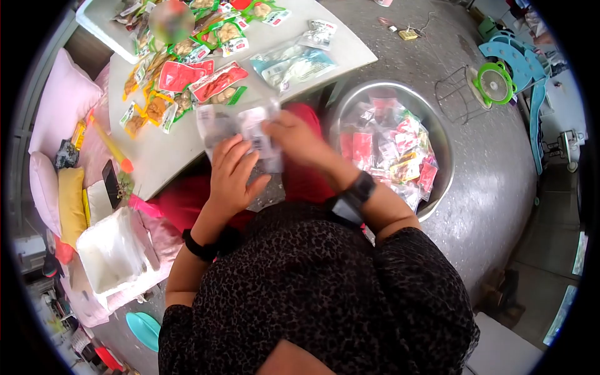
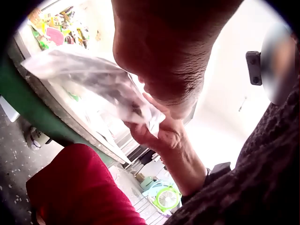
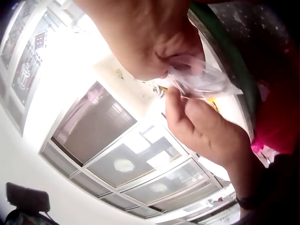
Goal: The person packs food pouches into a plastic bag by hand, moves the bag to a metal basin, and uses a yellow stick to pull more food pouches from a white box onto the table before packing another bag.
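Head view high, facing down; wrist views close, tilted, facing inward, sharing plastic bag (image 2: 96,84).

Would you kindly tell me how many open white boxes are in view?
2: one box at the far left of the table, the other box on the pink cloth.
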### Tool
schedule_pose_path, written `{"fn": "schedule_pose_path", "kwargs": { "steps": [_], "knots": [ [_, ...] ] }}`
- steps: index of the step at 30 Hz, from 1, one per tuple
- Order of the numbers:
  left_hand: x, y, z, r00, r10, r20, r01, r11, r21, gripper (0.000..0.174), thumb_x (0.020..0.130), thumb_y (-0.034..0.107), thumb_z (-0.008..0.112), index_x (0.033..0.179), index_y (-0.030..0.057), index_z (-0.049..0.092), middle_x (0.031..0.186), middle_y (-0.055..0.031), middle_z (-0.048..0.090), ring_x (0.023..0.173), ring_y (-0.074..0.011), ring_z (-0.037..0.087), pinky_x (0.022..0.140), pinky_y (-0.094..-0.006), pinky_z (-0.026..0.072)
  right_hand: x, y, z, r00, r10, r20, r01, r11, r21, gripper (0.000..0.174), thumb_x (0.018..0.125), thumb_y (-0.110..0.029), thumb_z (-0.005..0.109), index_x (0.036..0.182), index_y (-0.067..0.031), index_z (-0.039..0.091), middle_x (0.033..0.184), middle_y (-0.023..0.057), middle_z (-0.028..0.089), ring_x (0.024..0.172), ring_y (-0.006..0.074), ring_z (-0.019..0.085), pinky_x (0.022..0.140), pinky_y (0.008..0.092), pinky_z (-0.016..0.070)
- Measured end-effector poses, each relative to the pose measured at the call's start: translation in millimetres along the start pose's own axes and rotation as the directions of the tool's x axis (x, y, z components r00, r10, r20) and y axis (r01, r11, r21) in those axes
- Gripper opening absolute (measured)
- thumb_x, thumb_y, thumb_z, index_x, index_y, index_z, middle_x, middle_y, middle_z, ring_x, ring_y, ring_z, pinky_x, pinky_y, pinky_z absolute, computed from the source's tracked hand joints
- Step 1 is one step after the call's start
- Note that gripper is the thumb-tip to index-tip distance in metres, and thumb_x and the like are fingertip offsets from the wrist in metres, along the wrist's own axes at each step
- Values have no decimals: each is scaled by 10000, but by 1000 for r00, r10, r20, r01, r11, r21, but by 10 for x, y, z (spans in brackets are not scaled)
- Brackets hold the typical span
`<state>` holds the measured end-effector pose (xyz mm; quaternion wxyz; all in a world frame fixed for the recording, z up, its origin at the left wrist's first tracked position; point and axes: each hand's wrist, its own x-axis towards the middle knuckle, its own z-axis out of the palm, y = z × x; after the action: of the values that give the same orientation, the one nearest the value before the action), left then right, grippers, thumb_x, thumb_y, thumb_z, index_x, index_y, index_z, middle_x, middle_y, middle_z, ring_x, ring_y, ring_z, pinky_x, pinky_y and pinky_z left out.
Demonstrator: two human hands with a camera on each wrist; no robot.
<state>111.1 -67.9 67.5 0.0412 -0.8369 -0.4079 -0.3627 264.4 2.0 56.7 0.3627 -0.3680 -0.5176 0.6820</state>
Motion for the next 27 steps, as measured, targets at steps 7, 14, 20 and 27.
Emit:
{"fn": "schedule_pose_path", "kwargs": {
  "steps": [7, 14, 20, 27],
  "knots": [
    [-325, -332, -30, 973, -228, 27, 227, 974, 22, 247, 686, 131, 575, 873, -19, 517, 930, -158, 511, 916, -321, 479, 799, -385, 380, -465, -158, -1603, 924, -131, -358, -170, 700, -694, 280, 801, -238, 503, 953, -6, 541, 805, 67, 562, 728, 113, 513, 641, 250, 416],
    [-1152, -579, 232, 808, -536, 244, 547, 837, 23, 212, 740, 154, 530, 880, -5, 522, 877, -164, 544, 830, -312, 518, 726, -353, 416, -898, 523, -2848, 825, 80, -560, -355, 844, -402, 192, 793, -194, 476, 832, -12, 521, 714, 39, 533, 653, 112, 502, 587, 234, 413],
    [-1593, -721, 373, 740, -587, 329, 592, 800, 97, 213, 749, 177, 519, 882, 11, 527, 871, -139, 558, 829, -299, 525, 719, -353, 420, -1039, 1178, -3158, 808, -113, -578, -540, 250, -804, 265, 759, -271, 462, 765, -12, 519, 763, 189, 551, 725, 307, 542, 639, 346, 428],
    [-1591, -737, 394, 716, -608, 343, 613, 782, 109, 209, 747, 184, 517, 866, 12, 534, 856, -138, 558, 809, -295, 530, 695, -344, 428, -1341, 1856, -2907, 937, -69, -342, -342, 15, -939, 165, 754, -91, 372, 819, -54, 518, 876, 161, 549, 825, 315, 533, 700, 415, 428]
  ]
}}
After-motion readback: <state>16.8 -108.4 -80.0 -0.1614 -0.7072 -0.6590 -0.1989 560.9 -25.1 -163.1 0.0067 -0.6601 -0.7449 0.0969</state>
